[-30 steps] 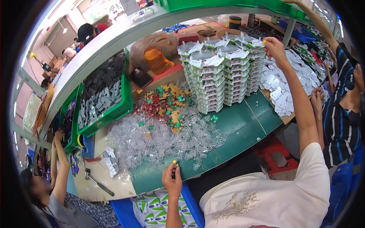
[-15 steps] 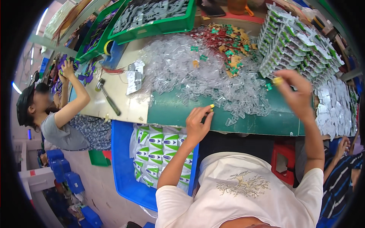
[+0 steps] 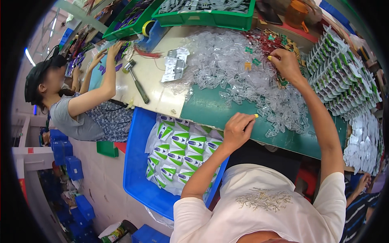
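My left hand [image 3: 239,130] rests near the front edge of the green work mat [image 3: 206,106]. Its index finger points forward, with a yellow cover on the tip, and the thumb sits a little apart; nothing shows between them. Farther off, my right hand [image 3: 286,65] is over the red wires [image 3: 264,45] and small orange and green circuit boards [image 3: 303,56]. Its fingers are bent together, also with a yellow-covered tip; whatever they pinch is hidden. Between the hands spreads a heap of clear plastic pieces [image 3: 227,60].
A tall stack of white-and-green parts [image 3: 338,77] stands right. Left are a hammer [image 3: 137,83] and a co-worker [image 3: 77,105] handling purple parts. A blue bin [image 3: 135,162] of wrapped items stands below the table edge. A green tray [image 3: 202,18] of grey parts sits at the back.
My right hand has moved left and away from me, from beside the stack to the red wires. The view has turned, so the table appears shifted right. My left hand stays by the edge.
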Motion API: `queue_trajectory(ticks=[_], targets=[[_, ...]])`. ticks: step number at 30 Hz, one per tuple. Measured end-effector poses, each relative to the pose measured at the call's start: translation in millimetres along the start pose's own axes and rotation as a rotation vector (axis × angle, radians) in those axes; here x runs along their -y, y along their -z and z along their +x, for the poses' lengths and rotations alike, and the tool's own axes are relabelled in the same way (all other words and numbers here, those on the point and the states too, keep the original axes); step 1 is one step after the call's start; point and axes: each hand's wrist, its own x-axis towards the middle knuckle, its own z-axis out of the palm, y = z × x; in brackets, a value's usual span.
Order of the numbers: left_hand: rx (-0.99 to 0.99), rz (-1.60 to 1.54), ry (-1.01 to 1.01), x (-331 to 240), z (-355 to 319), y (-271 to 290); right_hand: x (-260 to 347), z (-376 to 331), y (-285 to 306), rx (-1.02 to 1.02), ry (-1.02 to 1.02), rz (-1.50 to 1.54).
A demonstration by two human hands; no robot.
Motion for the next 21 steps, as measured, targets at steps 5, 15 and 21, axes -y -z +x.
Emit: queue_trajectory(ticks=[5,15,21], targets=[[-0.004,0.019,0.001,1.6,-1.7,3.7,10.0,35.0,32.4,0.176,-0.116,0.235],[0.016,0.039,-0.012,1.5,3.2,-2.9,23.6,53.1,84.9,0.263,-0.362,1.167],[0.072,0.07,0.028,-1.5,0.5,0.3,25.8,27.9,60.9,0.31,-0.359,1.134]])
